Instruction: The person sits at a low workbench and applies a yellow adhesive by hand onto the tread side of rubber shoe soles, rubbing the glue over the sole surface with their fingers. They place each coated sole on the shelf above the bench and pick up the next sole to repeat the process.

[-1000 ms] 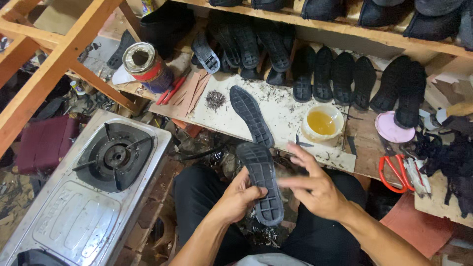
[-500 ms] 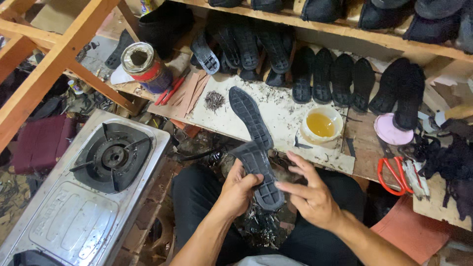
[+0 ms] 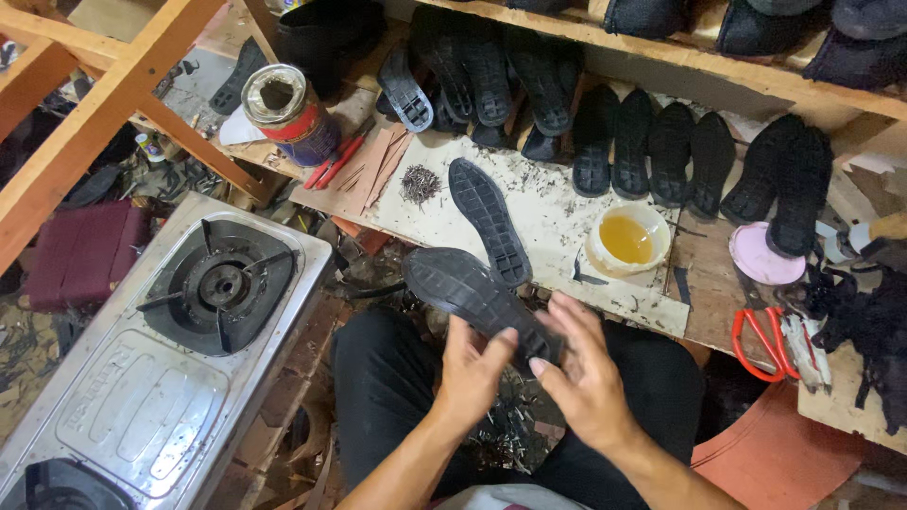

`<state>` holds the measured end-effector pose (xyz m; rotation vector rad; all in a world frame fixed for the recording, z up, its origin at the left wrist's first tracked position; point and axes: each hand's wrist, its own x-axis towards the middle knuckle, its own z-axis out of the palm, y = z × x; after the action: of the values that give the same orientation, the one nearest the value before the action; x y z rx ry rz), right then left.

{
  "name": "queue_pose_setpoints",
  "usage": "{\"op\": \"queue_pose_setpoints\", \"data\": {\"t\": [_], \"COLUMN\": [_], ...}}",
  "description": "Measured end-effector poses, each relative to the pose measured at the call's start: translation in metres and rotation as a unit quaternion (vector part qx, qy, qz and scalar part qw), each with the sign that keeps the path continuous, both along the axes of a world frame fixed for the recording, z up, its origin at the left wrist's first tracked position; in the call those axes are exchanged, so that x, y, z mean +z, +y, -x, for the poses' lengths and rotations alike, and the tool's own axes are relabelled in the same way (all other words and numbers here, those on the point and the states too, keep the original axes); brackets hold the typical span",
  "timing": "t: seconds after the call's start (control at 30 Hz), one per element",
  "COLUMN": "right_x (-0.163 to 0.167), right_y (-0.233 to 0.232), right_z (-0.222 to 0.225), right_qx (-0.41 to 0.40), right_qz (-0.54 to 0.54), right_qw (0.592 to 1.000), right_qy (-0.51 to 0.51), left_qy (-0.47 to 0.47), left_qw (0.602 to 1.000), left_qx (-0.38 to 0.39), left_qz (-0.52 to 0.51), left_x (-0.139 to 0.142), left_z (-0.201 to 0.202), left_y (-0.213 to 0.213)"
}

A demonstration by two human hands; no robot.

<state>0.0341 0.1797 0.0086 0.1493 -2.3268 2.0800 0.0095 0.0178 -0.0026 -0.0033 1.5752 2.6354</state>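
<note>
Rotated since the earlier frame: black shoe sole (image 3: 477, 300), formerly near vertical, now lying diagonally with its free end pointing up-left, over the person's lap just below the workbench (image 3: 557, 222) edge.
Left hand (image 3: 470, 370): fingers curled under the sole's lower end, thumb on top, grasping it.
Right hand (image 3: 586, 375): fingers spread, tips at the same end; whether it truly grips or only steadies cannot be told, the contact being hidden.
Second black sole (image 3: 488, 220): flat on the workbench, tread up, just above the held one.
Bowl of yellow liquid (image 3: 627, 239): on the workbench, right of the second sole.
Red-handled scissors (image 3: 759, 332): at the workbench's right end.
Gas stove (image 3: 161, 349): left of the workbench, well apart from the hands.
</note>
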Motion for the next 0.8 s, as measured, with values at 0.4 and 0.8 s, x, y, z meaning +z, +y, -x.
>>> {"op": "queue_pose_setpoints", "data": {"t": [0.4,0.8], "right_x": [0.034,0.046], "right_y": [0.065,0.041], "right_z": [0.037,0.058], "right_qx": [0.067,0.104], "right_qz": [0.121,-0.334], "right_qw": [0.99,0.929], "right_qy": [-0.005,0.119], "left_qy": [-0.139,-0.08], "left_qw": [0.896,0.945], "left_qx": [-0.256,-0.305], "left_qz": [-0.336,0.087], "left_x": [-0.041,-0.034], "left_z": [-0.012,0.004], "left_y": [-0.066,-0.021]}}
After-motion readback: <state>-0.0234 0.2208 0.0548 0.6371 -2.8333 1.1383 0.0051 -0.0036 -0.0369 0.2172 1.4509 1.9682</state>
